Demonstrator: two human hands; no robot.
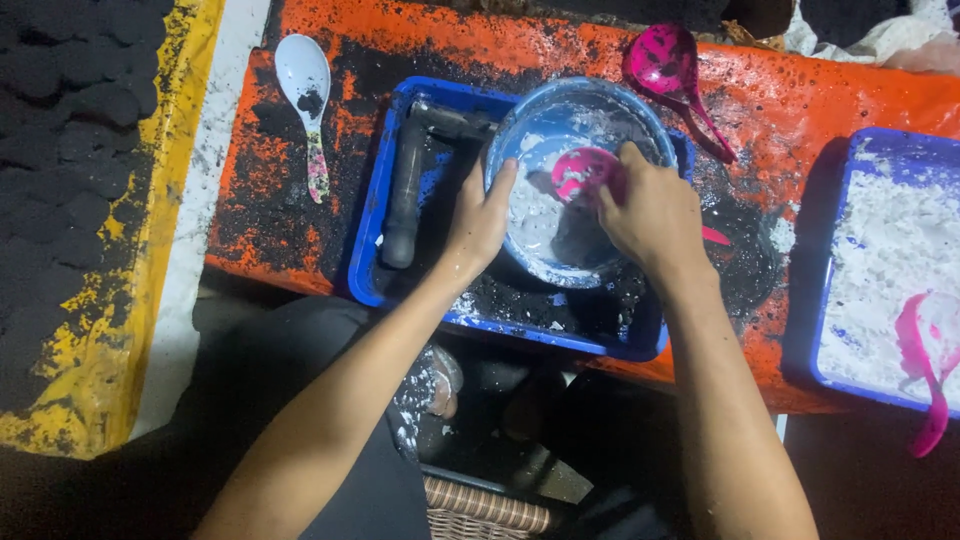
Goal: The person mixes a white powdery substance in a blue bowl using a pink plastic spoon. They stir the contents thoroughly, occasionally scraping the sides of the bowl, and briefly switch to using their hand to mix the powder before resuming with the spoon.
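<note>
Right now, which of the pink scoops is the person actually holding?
The pink scoop inside the blue bowl, gripped by the right hand. One other lies loose on the orange table; another rests in the right tray of white powder.

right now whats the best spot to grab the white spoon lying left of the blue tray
Take the white spoon by its patterned handle, at the end near the orange table's front edge, coming from the front. The bowl faces up with dark powder in it, so a level grip on the narrow handle seems safest. The left hand on the blue bowl is nearest.

Blue bowl (pixel 580 120) — pink ladle (pixel 583 172)
</note>
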